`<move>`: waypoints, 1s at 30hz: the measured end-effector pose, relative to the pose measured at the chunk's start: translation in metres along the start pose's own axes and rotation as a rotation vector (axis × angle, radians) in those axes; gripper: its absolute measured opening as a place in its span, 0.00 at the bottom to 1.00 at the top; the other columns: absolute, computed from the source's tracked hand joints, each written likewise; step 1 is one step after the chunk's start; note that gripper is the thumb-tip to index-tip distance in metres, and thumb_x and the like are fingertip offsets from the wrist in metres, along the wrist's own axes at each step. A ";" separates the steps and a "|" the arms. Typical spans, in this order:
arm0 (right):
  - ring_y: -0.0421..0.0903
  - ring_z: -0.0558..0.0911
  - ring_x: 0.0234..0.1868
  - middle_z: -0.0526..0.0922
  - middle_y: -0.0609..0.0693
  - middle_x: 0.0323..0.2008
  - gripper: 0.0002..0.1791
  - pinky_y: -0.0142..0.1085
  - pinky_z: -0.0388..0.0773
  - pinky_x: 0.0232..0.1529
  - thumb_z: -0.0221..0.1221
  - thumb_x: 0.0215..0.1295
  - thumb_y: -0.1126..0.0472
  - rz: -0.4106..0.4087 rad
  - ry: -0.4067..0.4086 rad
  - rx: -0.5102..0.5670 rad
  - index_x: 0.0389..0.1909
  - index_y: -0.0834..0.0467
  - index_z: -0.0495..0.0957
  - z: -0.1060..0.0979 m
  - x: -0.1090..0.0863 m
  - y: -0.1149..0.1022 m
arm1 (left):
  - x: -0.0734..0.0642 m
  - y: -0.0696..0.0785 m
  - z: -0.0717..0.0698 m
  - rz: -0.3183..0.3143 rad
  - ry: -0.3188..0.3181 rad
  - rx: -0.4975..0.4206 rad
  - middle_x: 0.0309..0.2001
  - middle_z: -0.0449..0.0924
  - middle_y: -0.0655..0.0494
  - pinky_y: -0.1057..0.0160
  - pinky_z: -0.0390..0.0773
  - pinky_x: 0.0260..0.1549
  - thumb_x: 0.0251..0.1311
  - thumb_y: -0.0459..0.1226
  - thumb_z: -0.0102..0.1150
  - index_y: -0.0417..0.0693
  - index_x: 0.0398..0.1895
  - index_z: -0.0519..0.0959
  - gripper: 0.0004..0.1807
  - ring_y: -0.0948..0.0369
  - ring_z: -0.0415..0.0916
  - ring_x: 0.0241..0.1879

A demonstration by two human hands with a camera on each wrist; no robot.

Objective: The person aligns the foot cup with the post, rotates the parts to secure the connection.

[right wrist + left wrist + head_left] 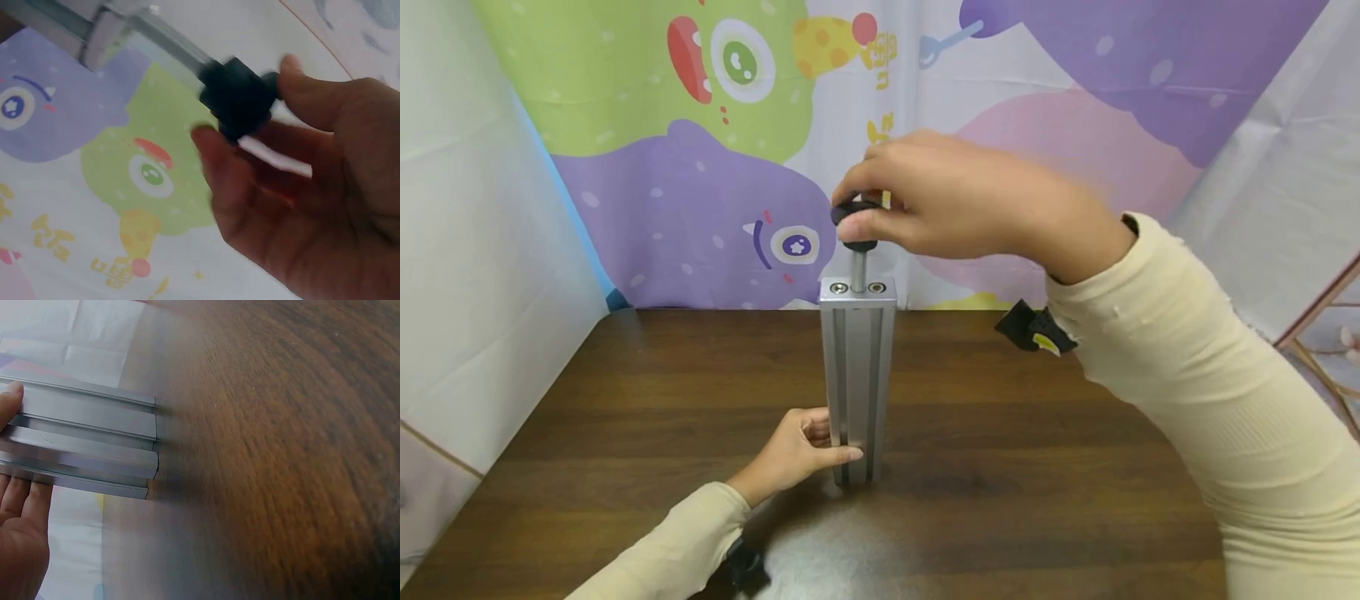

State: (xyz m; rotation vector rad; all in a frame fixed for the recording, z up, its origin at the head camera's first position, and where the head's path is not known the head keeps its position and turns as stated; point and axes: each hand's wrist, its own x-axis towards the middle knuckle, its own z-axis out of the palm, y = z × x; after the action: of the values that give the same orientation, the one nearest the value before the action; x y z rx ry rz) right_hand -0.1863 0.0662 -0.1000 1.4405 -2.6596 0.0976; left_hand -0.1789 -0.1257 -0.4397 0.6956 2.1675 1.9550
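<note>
A silver grooved aluminium profile (859, 375) stands upright on the wooden table, its end plate (858, 292) on top with two screws. From that plate rises a metal rod (858, 271) capped by a black knob (239, 97). My right hand (955, 196) pinches the knob between thumb and fingers. Lower down, my left hand (793, 454) grips the profile near its base, thumb on the front face and fingers behind. In the left wrist view the profile's lower end (140, 431) meets the tabletop. The right wrist view is blurred.
The brown wooden table (625, 417) spreads around the profile. Behind it hangs a cartoon-printed curtain (647, 208), with white cloth (460, 208) at the left side. Black straps (1033, 327) hang at the right sleeve.
</note>
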 end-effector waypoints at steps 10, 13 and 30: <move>0.44 0.67 0.16 0.65 0.45 0.09 0.34 0.34 0.64 0.20 0.58 0.57 0.31 0.322 0.227 -0.076 0.10 0.55 0.67 0.018 0.010 -0.015 | 0.000 -0.001 0.000 -0.014 0.007 0.011 0.38 0.85 0.39 0.65 0.82 0.39 0.51 0.30 0.70 0.27 0.47 0.78 0.20 0.62 0.84 0.38; 0.43 0.67 0.15 0.65 0.45 0.09 0.34 0.34 0.63 0.18 0.58 0.57 0.31 0.353 0.236 -0.046 0.10 0.56 0.67 0.021 0.010 -0.014 | -0.001 -0.003 0.001 -0.011 -0.002 0.002 0.38 0.85 0.39 0.65 0.82 0.39 0.51 0.30 0.70 0.28 0.47 0.78 0.21 0.62 0.84 0.38; 0.42 0.75 0.56 0.76 0.46 0.58 0.32 0.40 0.71 0.58 0.53 0.70 0.44 0.026 -0.073 0.021 0.71 0.52 0.60 0.001 -0.005 0.002 | 0.000 -0.002 0.001 -0.007 0.002 0.000 0.38 0.84 0.38 0.64 0.83 0.39 0.50 0.29 0.71 0.28 0.46 0.78 0.20 0.61 0.84 0.37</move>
State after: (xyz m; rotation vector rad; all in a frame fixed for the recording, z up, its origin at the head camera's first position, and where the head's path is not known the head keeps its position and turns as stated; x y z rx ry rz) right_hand -0.1850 0.0717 -0.1012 1.4429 -2.7437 0.0773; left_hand -0.1792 -0.1250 -0.4416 0.6850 2.1688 1.9529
